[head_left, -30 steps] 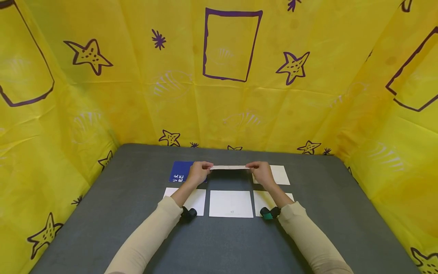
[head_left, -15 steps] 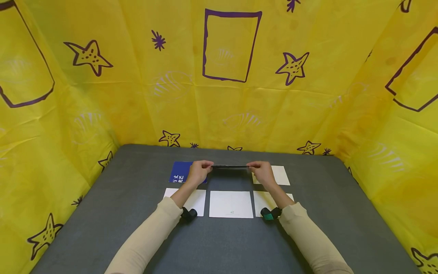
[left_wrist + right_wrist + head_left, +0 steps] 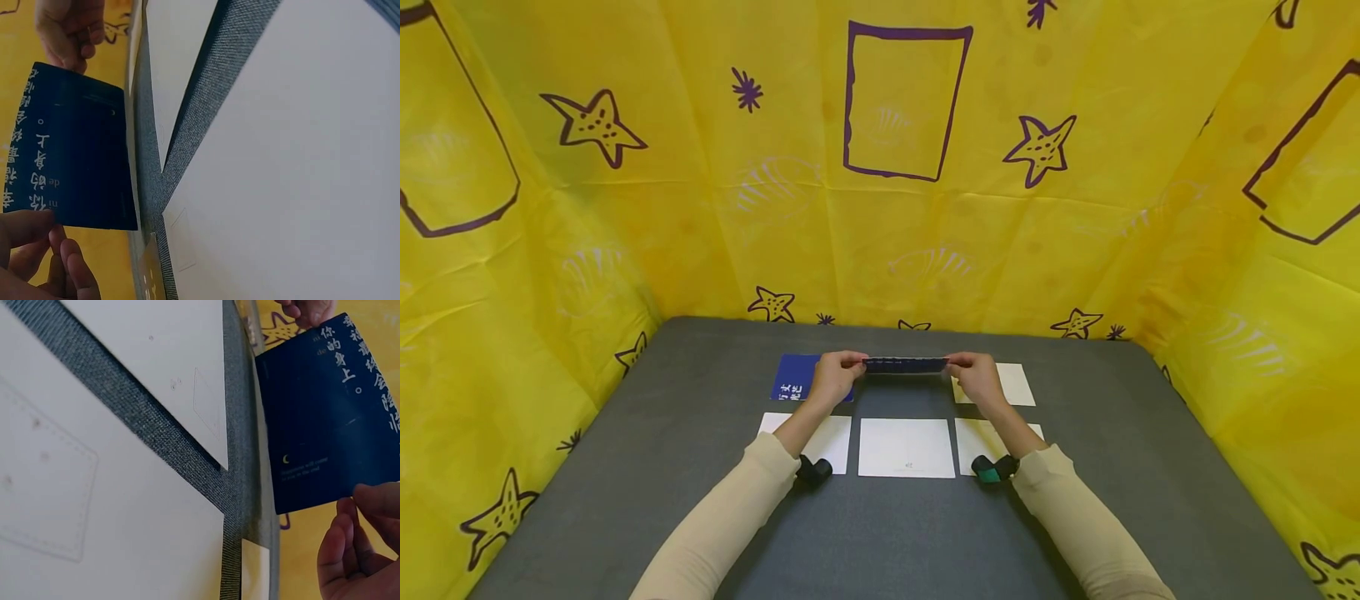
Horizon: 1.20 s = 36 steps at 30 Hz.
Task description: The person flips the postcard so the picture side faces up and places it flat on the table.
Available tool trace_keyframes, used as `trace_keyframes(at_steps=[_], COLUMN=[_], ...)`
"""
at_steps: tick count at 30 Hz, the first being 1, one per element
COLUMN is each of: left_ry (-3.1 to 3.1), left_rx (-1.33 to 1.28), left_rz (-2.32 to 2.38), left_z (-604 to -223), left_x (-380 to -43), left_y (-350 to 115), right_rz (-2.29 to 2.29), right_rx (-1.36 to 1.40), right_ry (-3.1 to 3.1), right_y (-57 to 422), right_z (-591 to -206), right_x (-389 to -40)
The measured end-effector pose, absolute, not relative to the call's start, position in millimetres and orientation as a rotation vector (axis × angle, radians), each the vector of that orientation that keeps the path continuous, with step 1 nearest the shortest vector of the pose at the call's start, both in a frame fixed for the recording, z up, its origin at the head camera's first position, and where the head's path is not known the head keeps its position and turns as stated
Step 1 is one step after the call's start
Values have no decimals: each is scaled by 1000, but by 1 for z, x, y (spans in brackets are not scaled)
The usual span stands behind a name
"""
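A dark blue postcard (image 3: 904, 366) is held up over the gap in the back row of cards. White and pale lettering and a small moon mark its blue face in the right wrist view. The person's left hand (image 3: 833, 375) pinches one short edge between thumb and fingers, and the right hand (image 3: 977, 379) pinches the opposite one. Seen from the head, the card is steeply tilted, so only a narrow dark strip shows. Below the left hand lies a blue card (image 3: 792, 375) with white lettering; a pale card (image 3: 1015, 383) lies under the right hand.
Three white cards form the front row on the grey tabletop (image 3: 880, 542): a left one (image 3: 831, 442), a middle one (image 3: 907, 446) and a right one (image 3: 972, 435), the outer two partly covered by the forearms. A yellow patterned cloth (image 3: 700, 233) rises behind and at both sides.
In the hands, the postcard has turned from its pale side, through nearly edge-on, to its dark blue side facing the head view. Both hands stay almost in place; the laid cards have not moved.
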<state>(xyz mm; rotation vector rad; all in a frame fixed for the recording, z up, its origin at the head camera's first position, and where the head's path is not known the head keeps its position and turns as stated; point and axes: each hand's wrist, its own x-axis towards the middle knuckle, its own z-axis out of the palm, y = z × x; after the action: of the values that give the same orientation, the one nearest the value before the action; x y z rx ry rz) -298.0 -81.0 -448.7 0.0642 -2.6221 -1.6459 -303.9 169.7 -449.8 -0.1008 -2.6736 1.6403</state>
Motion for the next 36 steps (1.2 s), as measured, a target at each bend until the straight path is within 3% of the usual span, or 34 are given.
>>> trace_keyframes(at_steps=[36], left_ry=[-2557], left_rx=[111], left_rz=[-1670], left_z=[-446], left_x=[-295], left_y=[-83], right_rz=[1706], right_rx=[-108], right_ry=[-2606], right_y=[171], right_z=[-451], right_x=[-305])
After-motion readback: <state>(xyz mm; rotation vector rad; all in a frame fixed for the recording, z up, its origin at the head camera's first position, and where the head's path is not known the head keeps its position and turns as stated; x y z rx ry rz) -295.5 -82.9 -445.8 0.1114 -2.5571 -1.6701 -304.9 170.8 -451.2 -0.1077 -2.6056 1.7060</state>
